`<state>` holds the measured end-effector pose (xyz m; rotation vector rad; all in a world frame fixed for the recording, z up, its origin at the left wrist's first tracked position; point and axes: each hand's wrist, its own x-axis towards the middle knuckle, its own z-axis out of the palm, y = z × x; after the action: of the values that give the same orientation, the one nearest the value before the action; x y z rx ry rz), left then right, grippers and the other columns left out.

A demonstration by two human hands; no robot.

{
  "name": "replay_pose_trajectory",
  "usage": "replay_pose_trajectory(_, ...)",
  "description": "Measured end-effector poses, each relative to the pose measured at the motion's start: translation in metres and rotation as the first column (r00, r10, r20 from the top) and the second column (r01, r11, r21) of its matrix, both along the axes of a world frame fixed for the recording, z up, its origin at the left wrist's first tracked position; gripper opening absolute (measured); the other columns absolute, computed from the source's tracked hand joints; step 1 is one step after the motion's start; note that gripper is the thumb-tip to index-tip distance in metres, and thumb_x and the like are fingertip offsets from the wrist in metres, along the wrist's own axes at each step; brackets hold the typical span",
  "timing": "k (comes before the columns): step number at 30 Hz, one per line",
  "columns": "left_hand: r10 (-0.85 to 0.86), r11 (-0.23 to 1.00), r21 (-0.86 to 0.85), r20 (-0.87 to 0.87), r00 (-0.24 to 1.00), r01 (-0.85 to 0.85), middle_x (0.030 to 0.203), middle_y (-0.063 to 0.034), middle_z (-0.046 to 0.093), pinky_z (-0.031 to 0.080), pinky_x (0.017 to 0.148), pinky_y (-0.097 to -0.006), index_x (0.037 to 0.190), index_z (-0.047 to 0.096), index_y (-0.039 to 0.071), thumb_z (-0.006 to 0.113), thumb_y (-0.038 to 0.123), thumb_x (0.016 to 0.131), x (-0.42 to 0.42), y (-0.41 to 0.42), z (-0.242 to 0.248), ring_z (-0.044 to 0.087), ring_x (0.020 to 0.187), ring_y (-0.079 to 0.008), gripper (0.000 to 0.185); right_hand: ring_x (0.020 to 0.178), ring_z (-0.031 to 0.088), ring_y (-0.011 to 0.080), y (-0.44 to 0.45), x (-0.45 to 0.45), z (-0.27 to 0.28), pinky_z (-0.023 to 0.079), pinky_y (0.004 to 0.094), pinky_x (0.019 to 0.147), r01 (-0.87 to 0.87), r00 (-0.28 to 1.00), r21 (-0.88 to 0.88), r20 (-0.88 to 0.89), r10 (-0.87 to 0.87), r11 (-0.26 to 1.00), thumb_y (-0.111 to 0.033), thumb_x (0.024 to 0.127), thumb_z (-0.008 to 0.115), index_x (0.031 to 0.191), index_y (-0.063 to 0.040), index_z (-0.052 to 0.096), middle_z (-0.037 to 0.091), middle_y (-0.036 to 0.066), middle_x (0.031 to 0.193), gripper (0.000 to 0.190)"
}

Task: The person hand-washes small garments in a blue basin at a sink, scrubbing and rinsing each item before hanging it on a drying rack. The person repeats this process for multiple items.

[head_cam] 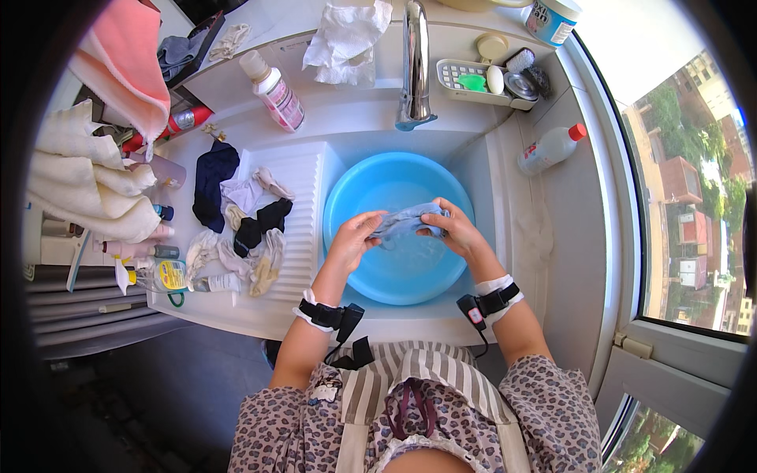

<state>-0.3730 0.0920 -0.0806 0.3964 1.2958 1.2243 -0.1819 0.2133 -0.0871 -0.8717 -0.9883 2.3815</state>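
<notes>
A wet light-blue cloth, perhaps a sock (405,221), is stretched sideways between my two hands. My left hand (356,236) pinches its left end, and my right hand (452,227) grips its right end. Both hands are above a round blue plastic basin (343,269) that holds water and stands in the white sink. To the left, on the ribbed washboard (301,224), lie several socks: dark navy (214,183), black (275,214) and white or cream ones (269,260). The chrome faucet (416,65) reaches over the far edge of the basin.
A pink-labelled bottle (277,94) stands behind the washboard. A soap tray (467,83) with soap and brushes is at back right, near a red-capped bottle (550,149). Towels (89,177) hang at far left above several bottles and a yellow-labelled spray bottle (168,275). A window is on the right.
</notes>
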Motion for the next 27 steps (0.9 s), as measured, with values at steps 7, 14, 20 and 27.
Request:
replay_pose_trajectory(7,0.210,0.977,-0.017,0.295,0.932,-0.214,0.102,-0.0074,0.058,0.049,0.083,-0.0345,0.107,0.052,0.003,0.053,0.024,0.093,0.003,0.001,-0.015,0.057,0.093,-0.0182,0.025,0.081,0.064,0.0223,-0.003,0.002,0.010,0.051,0.0299,0.064,-0.069,0.996,-0.031,-0.049,0.068,0.997,0.000,0.081,0.062,0.084,-0.010,0.047,0.059,0.009,0.088,0.018)
replay_pose_trajectory(14,0.382,0.924,-0.010,0.081,0.921,-0.382,0.077,-0.0003,0.054,0.038,0.048,-0.0237,0.098,0.053,0.006,0.050,0.024,0.095,0.015,0.013,-0.019,0.048,0.059,-0.0087,0.019,0.071,0.059,0.0184,-0.021,-0.011,0.001,0.043,0.0255,0.053,0.035,0.985,-0.170,-0.160,-0.063,0.985,-0.001,0.084,0.058,0.095,-0.011,0.046,0.056,0.009,0.089,0.019)
replay_pose_trajectory(20,0.383,0.923,-0.074,0.089,0.920,-0.377,0.068,0.0023,0.049,0.031,0.043,-0.0235,0.095,0.055,0.010,0.052,0.026,0.094,0.017,0.020,-0.032,0.040,0.050,-0.0067,0.017,0.075,0.053,0.0079,-0.049,-0.038,0.040,0.042,0.0222,0.053,-0.045,0.987,0.380,0.160,-0.018,0.924,-0.011,0.087,0.060,0.112,-0.013,0.054,0.055,-0.001,0.093,0.025)
replay_pose_trajectory(27,0.532,0.841,-0.310,0.326,0.782,-0.443,0.072,-0.0007,0.053,0.037,0.048,-0.0284,0.098,0.052,0.010,0.048,0.036,0.093,0.080,0.034,0.032,0.050,0.062,-0.0093,0.026,0.049,0.054,0.0293,-0.036,-0.065,0.007,0.043,0.0381,0.045,-0.101,0.808,0.895,0.328,-0.489,0.434,-0.032,0.083,0.063,0.058,-0.005,0.057,0.058,0.012,0.060,0.038)
